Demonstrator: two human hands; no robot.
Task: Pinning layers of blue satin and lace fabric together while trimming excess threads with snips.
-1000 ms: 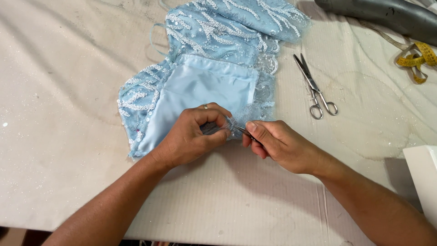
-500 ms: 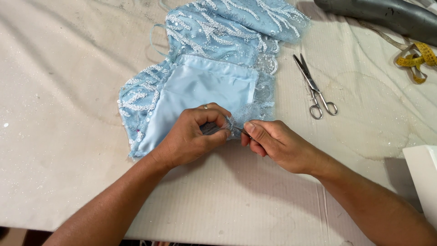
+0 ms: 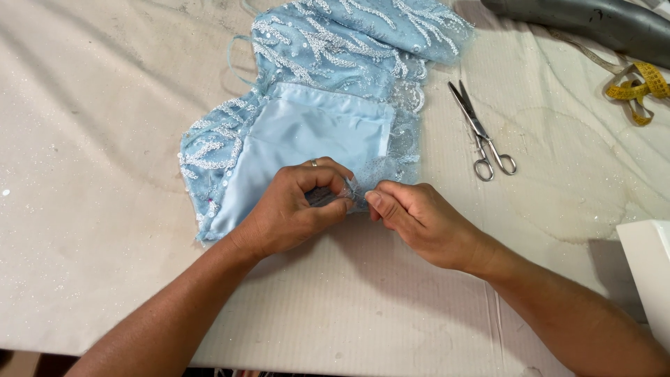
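I'm looking down on a pale blue sequined garment (image 3: pixel 328 91) spread on the tabletop (image 3: pixel 105 209), its plain satin lining (image 3: pixel 307 136) facing up. My left hand (image 3: pixel 293 209) curls over the lower hem, fingers (image 3: pixel 328 199) pinching a fold of the mesh edge. My right hand (image 3: pixel 419 223) meets it there, thumb and forefinger pressed together on the same edge; I can't tell whether they hold a needle. Scissors (image 3: pixel 481 132) lie just right of the garment, closed, and a yellow tape measure (image 3: pixel 638 84) sits at the far right.
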